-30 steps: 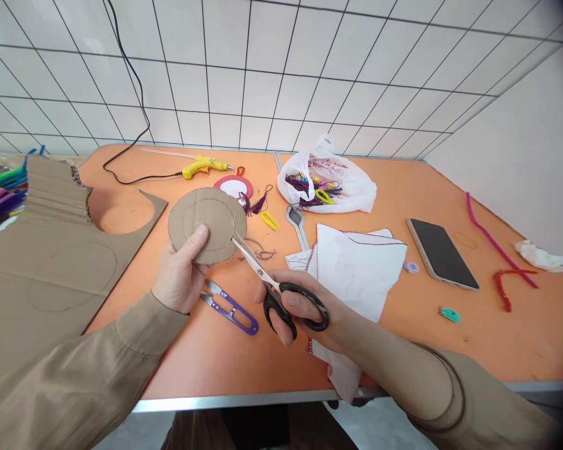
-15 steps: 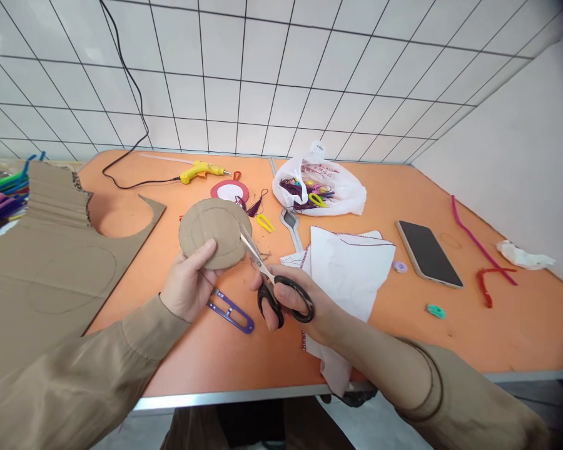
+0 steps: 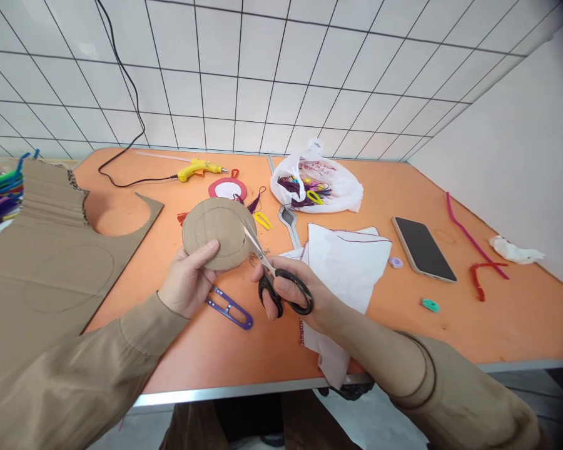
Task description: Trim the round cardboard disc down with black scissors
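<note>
My left hand (image 3: 192, 278) grips a round cardboard disc (image 3: 216, 228) at its lower edge, thumb on top. A smaller circle is drawn on the disc. In my right hand (image 3: 304, 290) are black-handled scissors (image 3: 291, 290), fingers through the loops. Their blades meet the right part of the disc, near the drawn line; whether they pass into the cardboard I cannot tell. Below the disc lies a purple thread snipper or similar flat tool (image 3: 229, 307). A white cloth (image 3: 347, 269) with dark red stitched edges lies under my right forearm.
A large cardboard sheet (image 3: 51, 269) with a round cut-out covers the left. Behind the disc are a yellow glue gun (image 3: 199, 169), a red-rimmed white disc (image 3: 228, 187) and a white plastic bag (image 3: 347, 187). A phone (image 3: 425, 249) and red pipe cleaners (image 3: 478, 281) lie to the right.
The disc and the scissors have shifted slightly to the right relative to the table. Both hands keep their hold. The whole view has moved a little.
</note>
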{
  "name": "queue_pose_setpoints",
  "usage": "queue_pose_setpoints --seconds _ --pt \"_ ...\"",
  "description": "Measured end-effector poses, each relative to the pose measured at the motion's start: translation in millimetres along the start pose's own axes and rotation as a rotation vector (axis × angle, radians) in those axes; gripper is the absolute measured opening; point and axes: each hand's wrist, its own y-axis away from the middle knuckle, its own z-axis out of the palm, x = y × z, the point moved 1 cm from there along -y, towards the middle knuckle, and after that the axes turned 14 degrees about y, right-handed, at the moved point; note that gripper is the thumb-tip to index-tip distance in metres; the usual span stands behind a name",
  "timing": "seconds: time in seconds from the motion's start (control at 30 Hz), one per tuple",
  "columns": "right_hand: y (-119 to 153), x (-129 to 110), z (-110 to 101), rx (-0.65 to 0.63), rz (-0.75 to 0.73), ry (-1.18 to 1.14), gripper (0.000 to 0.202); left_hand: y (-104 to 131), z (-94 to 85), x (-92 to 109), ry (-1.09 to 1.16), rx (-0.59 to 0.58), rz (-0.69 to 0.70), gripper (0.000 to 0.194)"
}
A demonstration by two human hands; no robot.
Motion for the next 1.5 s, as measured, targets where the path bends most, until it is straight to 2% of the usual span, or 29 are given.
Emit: queue_pose_setpoints --seconds 0.17,0.33,0.67,0.97,1.2,1.5 --pt "0.0 -1.3 -4.8 -0.019 0.02 0.05 0.044 -2.5 -1.7 2.1 -0.005 -0.019 0.003 0.049" --pt "0.7 -5.5 -9.8 -0.076 0.044 0.007 0.048 -3.8 -0.4 7.9 -0.018 -0.003 0.045 0.051" --pt "-1.0 -3.2 -9.0 -0.07 0.051 0.017 0.046 -5.5 -0.3 7.8 -0.01 0.043 0.039 0.048" --pt "0.1 -3.9 -6.9 -0.074 0.044 0.072 0.048 -4.9 0.2 5.4 0.046 0.034 0.047 0.025" --pt "-0.4 -2.5 -7.9 -0.097 0.044 -0.036 0.046 -4.4 -0.9 6.1 0.006 0.044 0.093 0.016" --pt "-0.4 -1.2 -9.8 -0.106 0.048 -0.039 0.046 -6.8 -3.5 7.5 -0.033 0.072 0.107 0.026"
